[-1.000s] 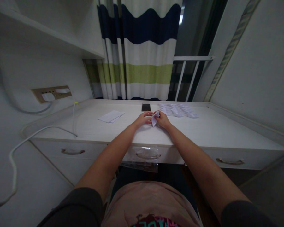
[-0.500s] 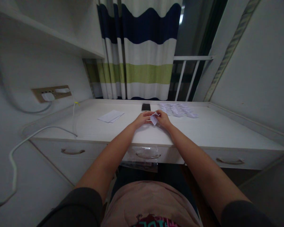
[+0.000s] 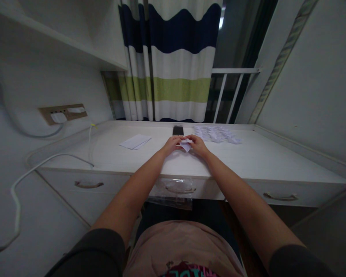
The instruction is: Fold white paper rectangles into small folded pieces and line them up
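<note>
A small piece of folded white paper (image 3: 186,146) is held between my two hands, just above the white desk (image 3: 178,164). My left hand (image 3: 171,145) grips its left side with fingers closed. On the right side my right hand (image 3: 198,145) pinches it, fingertips partly hidden by the folds. The paper shows pointed flaps, one directed down toward me. Flat white paper sheets (image 3: 135,141) lie to the left. Several folded paper pieces (image 3: 216,134) sit in rows behind and right of my right hand.
A dark-screened phone (image 3: 178,130) lies behind my hands. A clear plastic bag (image 3: 173,192) hangs over the middle drawer front. At left, a white cable (image 3: 57,156) crosses the desk edge near a wall socket (image 3: 62,114). A striped curtain (image 3: 181,61) hangs behind the desk.
The folded paper has turned and spread wider between my fingers, so more of its flaps show. Both hands have shifted only slightly; the other things stay put.
</note>
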Tool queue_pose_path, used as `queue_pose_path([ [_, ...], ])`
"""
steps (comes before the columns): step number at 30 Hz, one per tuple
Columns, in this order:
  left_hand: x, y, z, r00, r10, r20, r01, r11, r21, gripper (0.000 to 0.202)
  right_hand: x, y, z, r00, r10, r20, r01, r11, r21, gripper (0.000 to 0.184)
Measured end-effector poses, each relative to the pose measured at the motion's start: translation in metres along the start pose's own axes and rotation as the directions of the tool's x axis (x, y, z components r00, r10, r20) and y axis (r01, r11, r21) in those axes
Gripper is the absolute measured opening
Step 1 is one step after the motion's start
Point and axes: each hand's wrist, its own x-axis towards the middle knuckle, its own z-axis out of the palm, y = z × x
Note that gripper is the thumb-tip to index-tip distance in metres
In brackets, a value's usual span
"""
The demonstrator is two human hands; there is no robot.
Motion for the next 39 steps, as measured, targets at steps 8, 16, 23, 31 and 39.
queue_pose_path([
  [8, 0.0, 0.0, -0.001, 0.996, 0.031, -0.079, -0.024, 0.996, 0.082, 0.029, -0.003, -0.011, 0.002, 0.99, 0.082, 0.116, -0.102, 0.979, 0.177, 0.036],
  [16, 0.002, -0.002, -0.004, 0.988, 0.106, -0.111, -0.087, 0.983, 0.162, 0.032, -0.004, -0.015, 0.0, 0.97, 0.164, 0.179, -0.222, 0.898, 0.379, 0.046],
  [23, 0.001, -0.003, -0.001, 0.99, 0.123, -0.075, -0.1, 0.962, 0.255, 0.049, -0.002, -0.015, -0.003, 0.975, 0.212, 0.07, -0.223, 0.923, 0.313, 0.028],
  [31, 0.004, -0.005, -0.002, 0.975, 0.219, -0.028, -0.193, 0.906, 0.378, 0.042, -0.002, -0.016, -0.005, 0.972, 0.228, 0.061, -0.235, 0.91, 0.343, 0.034],
  [39, 0.01, -0.012, -0.004, 0.985, 0.174, 0.015, -0.167, 0.912, 0.376, 0.03, -0.001, -0.018, -0.004, 0.97, 0.242, -0.007, -0.222, 0.901, 0.372, 0.036],
])
